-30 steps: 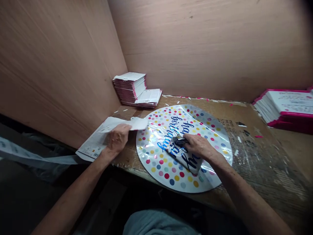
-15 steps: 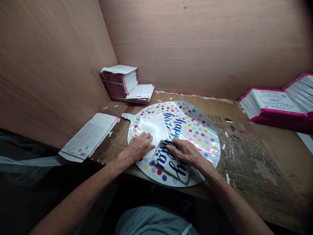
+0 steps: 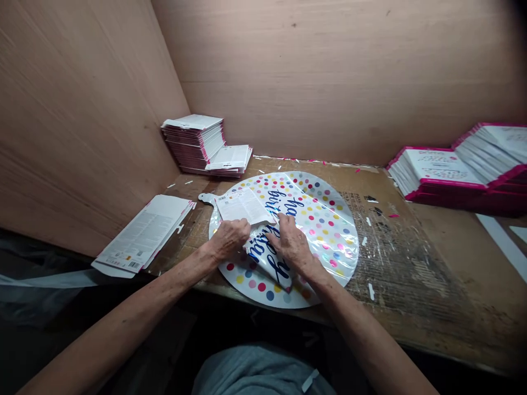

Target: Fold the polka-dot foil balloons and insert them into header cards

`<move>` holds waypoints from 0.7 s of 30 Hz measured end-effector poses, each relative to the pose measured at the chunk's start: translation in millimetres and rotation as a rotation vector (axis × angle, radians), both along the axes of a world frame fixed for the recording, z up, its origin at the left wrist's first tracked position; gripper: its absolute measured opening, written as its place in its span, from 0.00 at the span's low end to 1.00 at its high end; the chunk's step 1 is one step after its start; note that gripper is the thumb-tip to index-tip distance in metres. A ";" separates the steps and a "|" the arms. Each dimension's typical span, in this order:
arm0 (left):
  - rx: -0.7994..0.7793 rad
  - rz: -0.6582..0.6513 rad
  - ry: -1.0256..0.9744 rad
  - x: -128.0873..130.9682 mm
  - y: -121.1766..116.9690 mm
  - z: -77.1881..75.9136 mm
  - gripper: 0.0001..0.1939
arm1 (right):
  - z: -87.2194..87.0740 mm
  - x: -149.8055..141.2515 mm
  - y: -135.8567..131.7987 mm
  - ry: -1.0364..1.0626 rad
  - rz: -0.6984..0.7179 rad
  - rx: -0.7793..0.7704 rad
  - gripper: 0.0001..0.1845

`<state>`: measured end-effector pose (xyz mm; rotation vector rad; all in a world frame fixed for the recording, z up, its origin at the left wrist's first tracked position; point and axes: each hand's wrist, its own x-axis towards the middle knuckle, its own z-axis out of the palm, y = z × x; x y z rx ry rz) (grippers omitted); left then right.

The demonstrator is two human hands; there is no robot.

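A flat round foil balloon with coloured dots and blue lettering lies on the work surface, its tail pointing left. On its left part rests a white printed cardboard sleeve, tilted up at its near edge. My left hand pinches that near edge, fingers closed. A folded foil balloon with the same lettering lies below the sleeve, one corner towards me. My right hand grips its upper part, thumb on top, close to the sleeve's edge. Whether the folded balloon's end is inside the sleeve, I cannot tell.
Flat printed sleeves lie at the left edge of the surface. A tall stack of packs stands in the back left corner, and pink-edged packs lean at the right. Paper scraps dot the cardboard top. Wooden panels enclose it.
My left hand brought a sleeve from the left pile onto the round balloon, and the sleeve now lies turned and tilted. My right hand moved the folded balloon left, up to it.
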<state>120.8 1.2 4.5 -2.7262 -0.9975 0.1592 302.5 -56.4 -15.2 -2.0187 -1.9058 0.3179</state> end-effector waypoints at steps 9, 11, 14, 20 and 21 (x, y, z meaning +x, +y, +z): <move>-0.102 -0.183 -0.090 -12.8 -4.7 15.8 0.12 | 0.2 1.6 8.2 -0.006 -0.099 -0.068 0.12; -0.101 -0.091 -0.297 -12.0 -13.7 9.0 0.10 | -0.8 3.2 3.6 0.014 -0.130 -0.026 0.11; -0.070 0.249 -0.819 -4.6 -29.4 -9.0 0.23 | 0.3 7.3 -3.5 0.095 -0.171 0.016 0.11; -0.901 0.545 -1.685 24.3 -45.4 -40.7 0.35 | 0.0 17.2 -11.2 0.216 -0.183 0.096 0.11; -0.954 0.579 -1.740 29.2 -46.4 -43.0 0.33 | -0.9 19.7 -12.2 0.226 -0.187 0.113 0.12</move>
